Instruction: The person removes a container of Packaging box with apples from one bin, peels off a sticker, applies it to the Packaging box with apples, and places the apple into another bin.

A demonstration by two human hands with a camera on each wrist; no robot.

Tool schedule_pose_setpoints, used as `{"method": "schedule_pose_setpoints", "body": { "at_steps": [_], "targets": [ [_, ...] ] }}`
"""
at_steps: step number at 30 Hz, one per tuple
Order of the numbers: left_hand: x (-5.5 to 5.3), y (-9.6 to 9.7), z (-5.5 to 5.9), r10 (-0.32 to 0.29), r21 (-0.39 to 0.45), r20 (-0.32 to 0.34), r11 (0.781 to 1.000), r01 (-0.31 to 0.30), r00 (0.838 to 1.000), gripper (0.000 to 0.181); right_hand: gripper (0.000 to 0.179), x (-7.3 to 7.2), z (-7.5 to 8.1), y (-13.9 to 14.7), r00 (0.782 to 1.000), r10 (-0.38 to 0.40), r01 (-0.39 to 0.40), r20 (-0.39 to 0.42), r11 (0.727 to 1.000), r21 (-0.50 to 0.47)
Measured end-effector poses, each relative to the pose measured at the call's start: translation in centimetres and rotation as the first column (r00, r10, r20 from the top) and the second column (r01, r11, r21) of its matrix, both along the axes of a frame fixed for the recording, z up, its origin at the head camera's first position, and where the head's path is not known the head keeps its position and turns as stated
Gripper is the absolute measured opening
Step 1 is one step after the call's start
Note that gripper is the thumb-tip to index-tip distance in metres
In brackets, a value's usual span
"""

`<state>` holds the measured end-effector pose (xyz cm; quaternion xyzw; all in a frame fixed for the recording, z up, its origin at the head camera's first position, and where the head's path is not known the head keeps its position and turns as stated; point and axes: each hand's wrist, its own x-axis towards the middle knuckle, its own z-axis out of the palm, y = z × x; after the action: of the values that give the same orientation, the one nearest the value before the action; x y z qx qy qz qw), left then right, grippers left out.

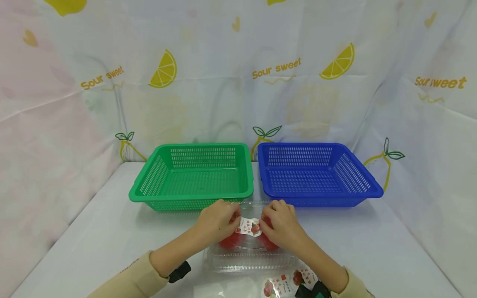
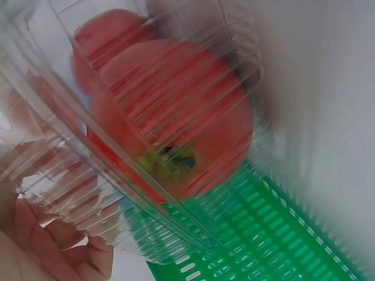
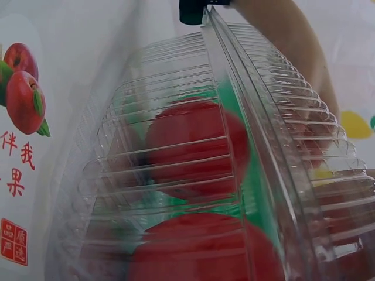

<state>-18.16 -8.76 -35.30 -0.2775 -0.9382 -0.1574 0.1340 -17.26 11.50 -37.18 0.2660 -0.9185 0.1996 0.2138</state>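
Observation:
A clear plastic clamshell box (image 1: 253,261), lid down, stands on the table with red tomatoes (image 2: 176,111) inside. One tomato in the left wrist view shows its green stalk. Over the lid, a white fruit label (image 1: 246,227) with red print and a fruit picture spans the space between both hands. My left hand (image 1: 219,219) pinches its left end, fingers curled. The right end is pinched by my right hand (image 1: 282,225). In the right wrist view, tomatoes (image 3: 196,149) show through the ribbed wall, and the label itself is hidden there.
Behind the box stand a green basket (image 1: 201,196) on the left and a blue basket (image 1: 320,194) on the right. A sheet of labels (image 1: 277,285) lies at the near table edge. A printed cloth (image 1: 223,103) hangs behind the white table (image 1: 93,248).

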Motion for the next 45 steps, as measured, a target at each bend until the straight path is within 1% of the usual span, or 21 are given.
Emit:
{"method": "schedule_pose_setpoints", "body": {
  "at_steps": [5,9,11,19,28,34,40,45],
  "targets": [
    [0.1,0.0,-0.2,0.002,-0.014,-0.070,1.000,-0.003,0.998,0.011,0.016,-0.1,-0.2,-0.1,0.999,-0.003,0.004,-0.034,1.000,0.008],
    [0.0,0.0,-0.5,-0.006,-0.023,-0.113,1.000,0.003,0.994,0.011,0.019,-0.2,-0.4,-0.1,0.998,0.001,-0.001,-0.062,1.000,0.004],
    [0.0,0.0,-0.5,-0.006,-0.025,-0.122,1.000,0.003,0.993,0.011,0.019,-0.2,-0.5,-0.1,0.997,0.004,-0.004,-0.076,1.000,0.002],
    [-0.1,0.0,-0.5,-0.005,-0.028,-0.098,1.000,0.003,0.995,0.014,0.018,-0.5,-0.7,-0.1,0.992,0.012,-0.011,-0.129,1.000,0.008],
    [-0.1,0.0,-0.6,-0.013,-0.033,-0.107,0.999,0.010,0.994,0.014,0.019,-0.5,-0.7,-0.1,0.993,0.002,0.000,-0.120,1.000,0.018],
    [0.0,0.1,-0.7,-0.013,-0.039,-0.128,0.999,0.008,0.992,0.015,0.019,-0.5,-0.8,-0.1,0.992,-0.003,0.006,-0.123,1.000,0.025],
    [0.0,0.1,-0.9,-0.030,-0.048,-0.197,0.999,0.021,0.980,0.015,0.021,-0.5,-1.0,-0.2,0.992,-0.021,0.023,-0.124,1.000,0.019],
    [0.0,0.2,-1.2,-0.055,-0.060,-0.260,0.997,0.040,0.964,0.014,0.022,-0.5,-0.8,-0.3,0.992,-0.031,0.033,-0.119,0.999,0.016]
  ]
}}
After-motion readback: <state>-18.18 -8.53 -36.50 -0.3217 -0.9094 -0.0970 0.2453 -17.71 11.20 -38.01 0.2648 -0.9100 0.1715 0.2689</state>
